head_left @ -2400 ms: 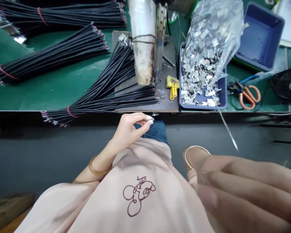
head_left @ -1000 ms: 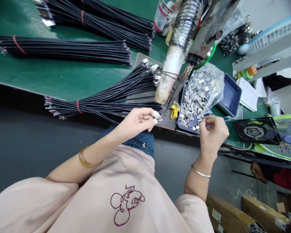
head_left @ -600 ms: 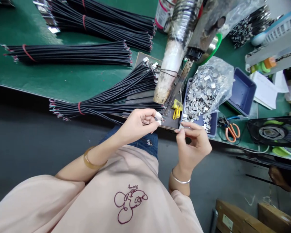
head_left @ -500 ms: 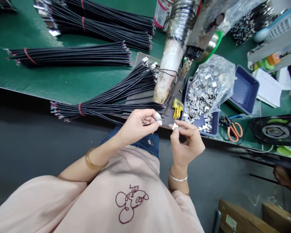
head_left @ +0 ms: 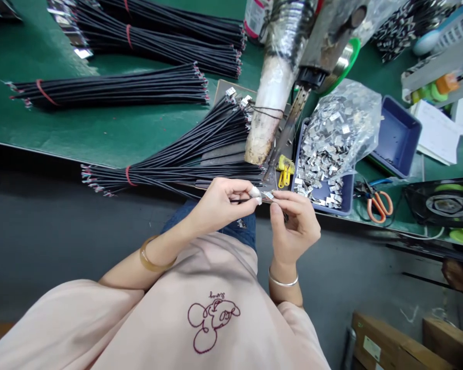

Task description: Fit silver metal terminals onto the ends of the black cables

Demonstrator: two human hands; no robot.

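Note:
My left hand (head_left: 231, 200), with white covers on thumb and fingertip, pinches the end of a black cable (head_left: 241, 200). Opposite it, my right hand (head_left: 293, 218) grips a small silvery metal connector (head_left: 269, 195) between thumb and fingers. The connector is at the left fingertips; whether the wire end sits inside it is too small to tell. Just beyond the hands lies a fanned bundle of black cables (head_left: 170, 159) tied with a red band. A blue tray (head_left: 345, 205) of loose metal connectors (head_left: 320, 164), partly in a plastic bag, stands to the right.
A soldering fixture (head_left: 293, 118) and a white-wrapped duct (head_left: 268, 92) hang above the work board. Yellow clips (head_left: 284, 174), orange-handled pliers (head_left: 378, 206), a second blue tray (head_left: 399, 136) and a fan (head_left: 443, 203) are at right. More cable bundles (head_left: 119, 90) lie at left.
My right hand has moved left, bringing the connector up to my left fingertips. A black cable now shows between the left fingers. The view has shifted slightly.

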